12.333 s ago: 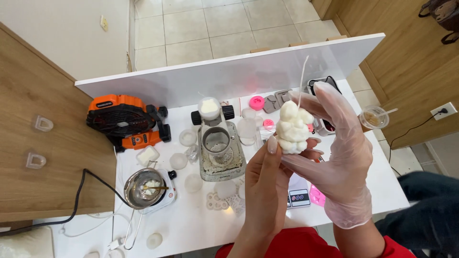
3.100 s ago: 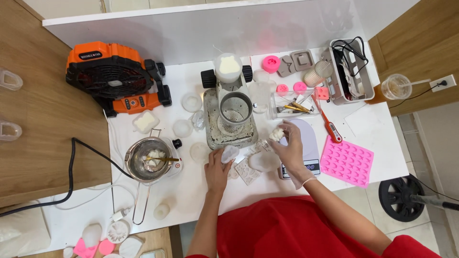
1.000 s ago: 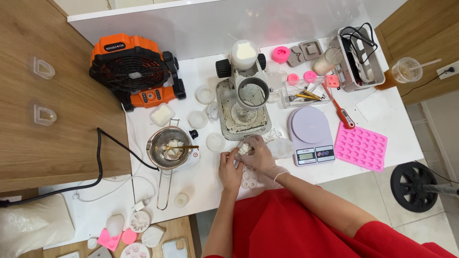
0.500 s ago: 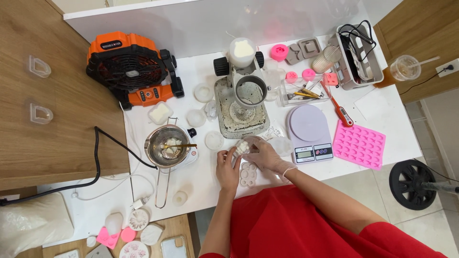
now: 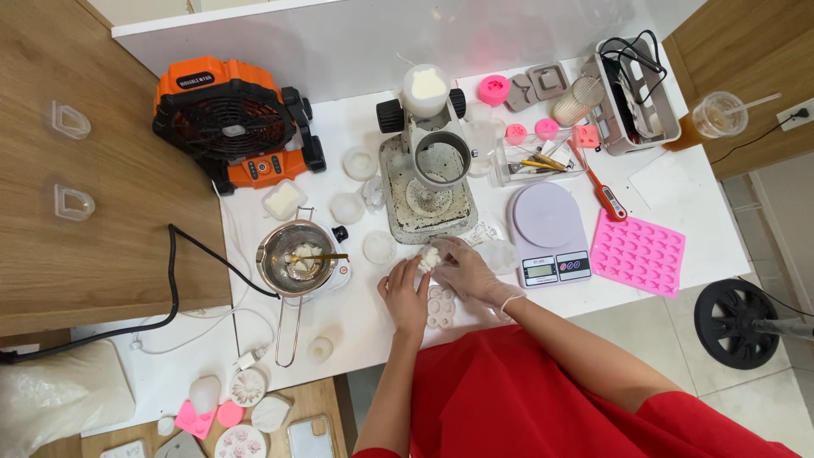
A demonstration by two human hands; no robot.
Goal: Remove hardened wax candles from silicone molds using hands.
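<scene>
My left hand (image 5: 407, 293) is bare and my right hand (image 5: 464, 270), in a clear glove, meets it over the white table (image 5: 365, 331). Together they hold a small white lumpy wax piece (image 5: 430, 258) just above the table. Under my hands lies a clear flower-shaped mould (image 5: 441, 307). A grey press stand (image 5: 428, 182) with a round opening stands just behind my hands.
A metal melting pot (image 5: 297, 259) with white chunks sits on the left, an orange fan (image 5: 229, 119) behind it. A round digital scale (image 5: 549, 233), a pink silicone mould (image 5: 638, 253) and a red thermometer (image 5: 598, 182) lie to the right. Small white wax shapes dot the table.
My hands have shifted slightly and the white wax piece now shows between the fingertips. Far earlier, I held it up close to the camera.
</scene>
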